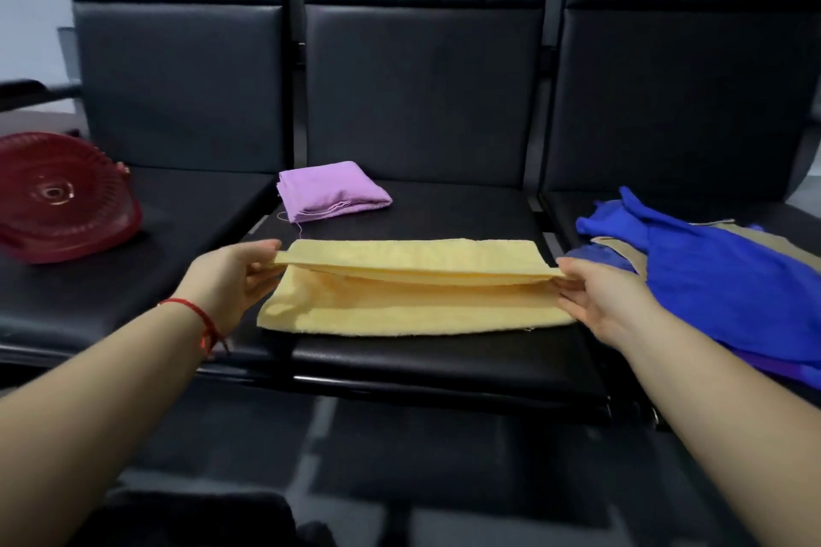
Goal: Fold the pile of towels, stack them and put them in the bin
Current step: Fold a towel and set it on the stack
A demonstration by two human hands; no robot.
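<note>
A yellow towel (413,302) lies across the middle black seat, its upper half lifted and doubled toward me. My left hand (231,280) pinches the lifted fold at its left end. At the right end, my right hand (595,298) pinches the same fold. Behind the yellow towel rests a folded lilac towel (331,191). A loose pile of towels (719,275), blue on top with tan and purple beneath, covers the right seat. A red slatted bin (62,200) lies tipped on the left seat.
The three black seats (444,360) form one bench with tall backrests (422,89) behind. The bench's front edge runs just below the yellow towel. Dark floor lies beneath. A red string bracelet is on my left wrist.
</note>
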